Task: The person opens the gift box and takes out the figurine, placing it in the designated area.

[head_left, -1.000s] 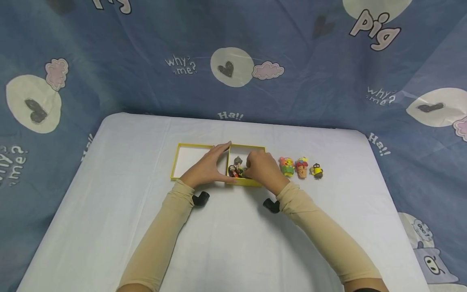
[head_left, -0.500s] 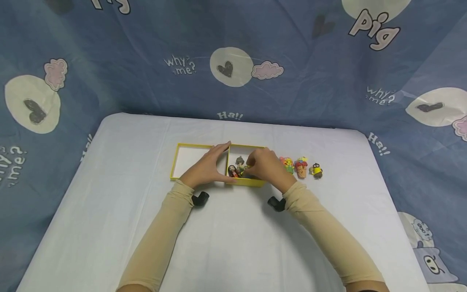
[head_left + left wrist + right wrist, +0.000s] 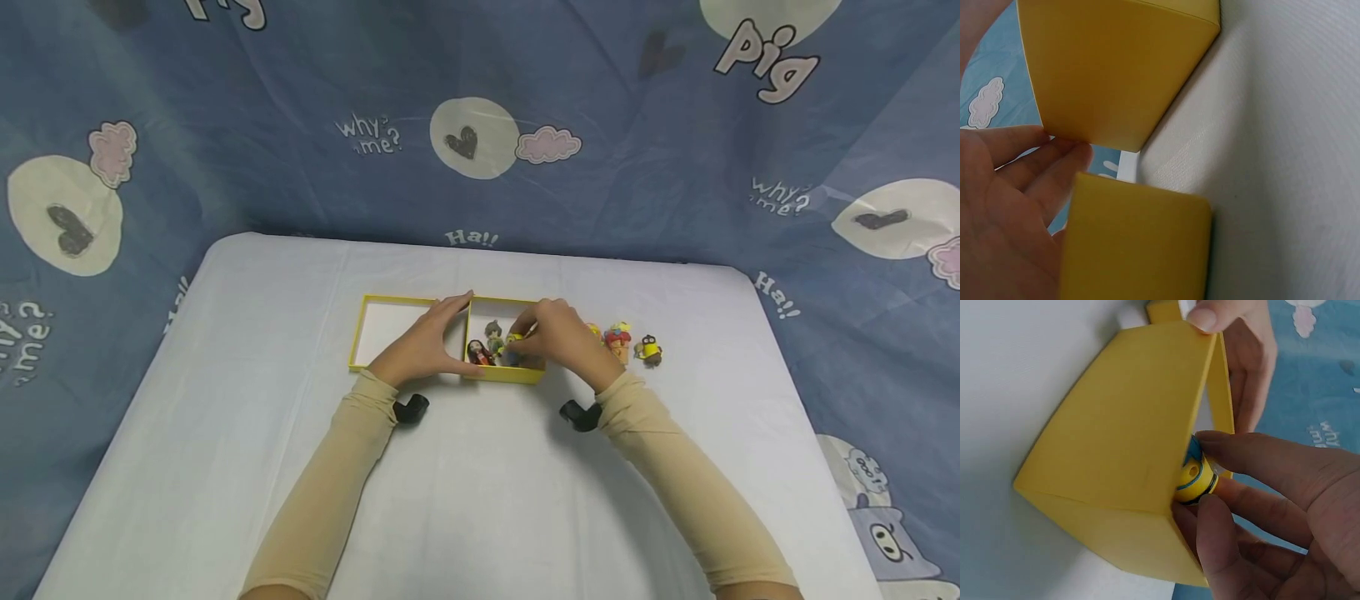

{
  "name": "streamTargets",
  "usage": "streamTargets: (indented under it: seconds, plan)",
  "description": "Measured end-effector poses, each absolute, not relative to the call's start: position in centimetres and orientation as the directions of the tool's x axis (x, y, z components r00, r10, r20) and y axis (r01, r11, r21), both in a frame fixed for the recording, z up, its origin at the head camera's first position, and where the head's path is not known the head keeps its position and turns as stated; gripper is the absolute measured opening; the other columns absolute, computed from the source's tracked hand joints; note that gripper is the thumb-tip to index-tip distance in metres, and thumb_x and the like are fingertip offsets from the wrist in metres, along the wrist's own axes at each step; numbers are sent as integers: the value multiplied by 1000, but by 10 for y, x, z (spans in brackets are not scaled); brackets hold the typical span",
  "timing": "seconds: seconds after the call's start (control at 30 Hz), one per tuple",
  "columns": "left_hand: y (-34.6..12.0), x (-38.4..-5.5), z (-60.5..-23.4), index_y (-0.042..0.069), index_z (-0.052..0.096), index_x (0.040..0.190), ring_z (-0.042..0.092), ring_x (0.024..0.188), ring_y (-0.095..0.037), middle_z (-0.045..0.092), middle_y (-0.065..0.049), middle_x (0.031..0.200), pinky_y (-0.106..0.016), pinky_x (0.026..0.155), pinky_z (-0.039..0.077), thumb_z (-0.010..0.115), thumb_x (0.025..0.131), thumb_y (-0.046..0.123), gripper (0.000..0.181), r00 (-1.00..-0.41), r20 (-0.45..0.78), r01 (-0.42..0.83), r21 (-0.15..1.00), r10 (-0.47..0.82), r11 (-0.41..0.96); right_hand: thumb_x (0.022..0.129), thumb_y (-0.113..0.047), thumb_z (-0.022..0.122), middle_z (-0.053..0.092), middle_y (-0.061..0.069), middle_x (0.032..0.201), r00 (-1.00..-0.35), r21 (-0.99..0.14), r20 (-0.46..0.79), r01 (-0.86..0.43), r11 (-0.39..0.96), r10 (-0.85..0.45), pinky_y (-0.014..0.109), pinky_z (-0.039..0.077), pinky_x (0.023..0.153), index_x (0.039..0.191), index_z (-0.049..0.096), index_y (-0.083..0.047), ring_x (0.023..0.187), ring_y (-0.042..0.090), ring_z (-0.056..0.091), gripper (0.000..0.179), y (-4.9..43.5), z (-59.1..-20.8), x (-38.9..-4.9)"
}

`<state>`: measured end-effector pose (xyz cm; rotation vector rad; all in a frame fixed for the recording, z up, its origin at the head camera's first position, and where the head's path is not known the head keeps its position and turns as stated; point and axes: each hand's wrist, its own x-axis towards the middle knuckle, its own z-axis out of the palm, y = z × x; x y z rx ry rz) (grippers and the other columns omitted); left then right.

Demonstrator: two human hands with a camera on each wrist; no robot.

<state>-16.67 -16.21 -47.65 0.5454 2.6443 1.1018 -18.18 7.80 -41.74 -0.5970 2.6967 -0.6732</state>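
Observation:
My left hand point(image 3: 423, 346) holds the left end of the yellow box point(image 3: 510, 377), its thumb on the near rim and its fingers reaching to the back. My right hand point(image 3: 566, 337) pinches a small yellow-and-blue minion figure point(image 3: 1196, 478) between thumb and fingertips, partly inside that box. Beside it in the box are a dark-haired figure point(image 3: 478, 353) in red and black and a grey-haired figure point(image 3: 493, 336). The minion's lower part is hidden behind the box wall.
A second shallow yellow-edged box point(image 3: 358, 337) with a white inside adjoins on the left. Right of my right hand lie an ice-cream-cone figure point(image 3: 619, 340), another minion figure point(image 3: 650, 351), and one figure mostly hidden by the hand. White cloth point(image 3: 480, 500) covers the table.
My right hand has shifted slightly right and up, bringing the yellow minion into view in the box and covering more of the leftmost outside figure. My left hand stays put.

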Motion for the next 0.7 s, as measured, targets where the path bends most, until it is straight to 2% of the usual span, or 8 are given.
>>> streamTargets:
  seconds: [0.17, 0.4, 0.7]
  plan:
    - [-162, -168, -480, 33, 15, 157, 10, 151, -35, 21, -3, 163, -59, 119, 20, 78, 54, 77, 129, -907, -53, 256, 719, 418, 646, 80, -30, 80, 76, 0, 94, -865, -553, -206, -283, 784, -457, 30, 58, 69, 98, 78, -15, 82, 13, 72, 23, 85, -415, -183]
    - [-162, -169, -482, 31, 16, 157, 11, 151, -35, 21, -2, 163, -61, 118, 21, 78, 53, 77, 129, -906, -60, 254, 715, 419, 652, 81, -25, 80, 76, 5, 94, -849, -651, -230, -230, 723, -476, 29, 59, 59, 101, 77, -10, 75, 16, 73, 25, 92, -415, -185]
    - [-161, -168, -480, 30, 17, 157, 12, 151, -33, 21, -3, 163, -60, 118, 23, 79, 52, 76, 130, -909, -67, 244, 717, 412, 653, 83, -23, 79, 76, 6, 97, -830, -720, -224, -213, 660, -512, 34, 61, 63, 105, 76, -10, 78, 15, 74, 26, 103, -413, -184]
